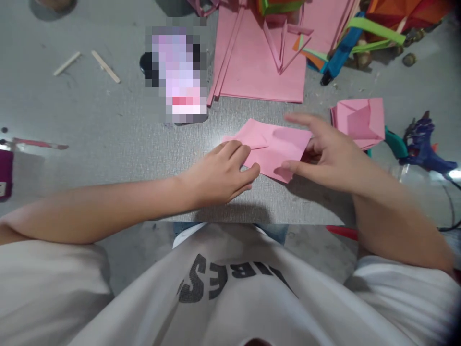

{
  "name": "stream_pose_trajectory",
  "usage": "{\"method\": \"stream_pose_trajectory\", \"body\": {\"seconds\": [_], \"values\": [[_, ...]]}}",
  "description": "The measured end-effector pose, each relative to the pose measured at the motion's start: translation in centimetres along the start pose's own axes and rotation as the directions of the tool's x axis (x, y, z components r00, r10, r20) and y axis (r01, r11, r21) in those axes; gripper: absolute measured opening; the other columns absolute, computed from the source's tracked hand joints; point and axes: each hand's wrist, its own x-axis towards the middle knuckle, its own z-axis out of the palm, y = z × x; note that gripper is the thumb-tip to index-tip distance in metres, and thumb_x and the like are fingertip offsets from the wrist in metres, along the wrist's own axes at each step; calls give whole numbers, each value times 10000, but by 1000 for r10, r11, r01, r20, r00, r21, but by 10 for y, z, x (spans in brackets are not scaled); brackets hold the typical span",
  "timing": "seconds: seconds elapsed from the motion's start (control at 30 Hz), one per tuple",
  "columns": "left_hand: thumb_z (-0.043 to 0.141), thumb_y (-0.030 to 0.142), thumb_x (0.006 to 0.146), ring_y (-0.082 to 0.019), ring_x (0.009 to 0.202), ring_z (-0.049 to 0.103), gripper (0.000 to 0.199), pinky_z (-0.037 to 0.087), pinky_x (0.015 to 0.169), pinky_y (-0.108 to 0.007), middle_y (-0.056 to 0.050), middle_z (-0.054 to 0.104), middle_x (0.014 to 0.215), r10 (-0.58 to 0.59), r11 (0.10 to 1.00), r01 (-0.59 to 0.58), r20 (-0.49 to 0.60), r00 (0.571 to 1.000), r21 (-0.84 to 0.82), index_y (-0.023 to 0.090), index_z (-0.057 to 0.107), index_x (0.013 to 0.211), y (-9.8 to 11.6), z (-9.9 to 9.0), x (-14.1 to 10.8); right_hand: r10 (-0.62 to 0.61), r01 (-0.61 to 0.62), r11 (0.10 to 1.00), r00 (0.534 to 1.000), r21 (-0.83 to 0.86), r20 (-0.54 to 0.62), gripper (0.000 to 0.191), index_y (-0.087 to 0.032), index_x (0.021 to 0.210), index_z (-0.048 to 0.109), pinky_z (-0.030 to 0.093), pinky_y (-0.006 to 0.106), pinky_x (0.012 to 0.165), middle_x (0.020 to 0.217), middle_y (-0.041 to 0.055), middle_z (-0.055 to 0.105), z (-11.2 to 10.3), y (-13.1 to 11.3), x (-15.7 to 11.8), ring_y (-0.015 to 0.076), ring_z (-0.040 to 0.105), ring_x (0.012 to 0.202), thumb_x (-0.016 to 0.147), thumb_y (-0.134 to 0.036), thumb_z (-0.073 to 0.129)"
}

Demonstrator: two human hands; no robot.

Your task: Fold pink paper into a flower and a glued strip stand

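Note:
A folded piece of pink paper (275, 144) lies at the front of the grey table, with creases and a pointed flap on its left part. My left hand (225, 170) presses down on its left end, fingers curled over the paper. At the right end is my right hand (327, 154), its thumb over the lower edge and its index finger stretched out above the upper edge. Those fingers are spread apart; the remaining ones are partly hidden behind the paper's right edge. Just beyond the right hand sits a folded pink paper box shape (360, 120).
Pink sheets (262, 77) and folded strips lie at the back. A blurred-out phone-like object (182, 77) is left of them. A blue glue gun (423, 144) with a cable rests at right. Two small sticks (105, 66) and a thin brush (39, 143) are at left.

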Motion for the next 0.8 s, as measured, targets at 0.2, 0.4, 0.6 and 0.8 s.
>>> {"method": "stream_pose_trajectory", "body": {"seconds": [0.2, 0.4, 0.6, 0.8], "values": [[853, 474, 1039, -539, 1637, 526, 576, 505, 1286, -760, -287, 568, 1706, 23, 998, -20, 46, 999, -65, 235, 654, 1523, 2, 2, -6, -197, 203, 979, 961, -12, 192, 321, -341, 1134, 920, 609, 484, 904, 1143, 63, 891, -11, -14, -3, 322, 783, 1028, 991, -618, 845], [935, 496, 976, -522, 1646, 530, 730, 498, 1288, -774, -248, 577, 1722, 39, 996, -36, 37, 999, -83, 315, 597, 1598, 1, 3, -8, -295, 324, 940, 930, -110, 219, 322, -351, 1172, 893, 507, 582, 1091, 1200, 79, 886, -1, -3, 2, 413, 741, 1236, 942, -576, 883], [964, 490, 945, -530, 1642, 528, 802, 485, 1298, -778, -235, 578, 1722, 46, 996, -42, 48, 998, -85, 344, 583, 1634, 0, 2, -8, -367, 402, 905, 903, -137, 222, 254, -329, 1151, 856, 398, 549, 1105, 1065, 44, 895, 5, -4, 3, 343, 778, 1078, 987, -523, 840], [904, 528, 999, -531, 1635, 529, 778, 471, 1300, -779, -257, 571, 1721, 61, 996, -56, 73, 995, -71, 303, 577, 1668, -1, -2, -5, -412, 455, 859, 886, -235, 211, 153, -303, 1122, 835, 396, 510, 1034, 885, 20, 860, 9, -4, 3, 273, 757, 897, 1068, -408, 737]]}}
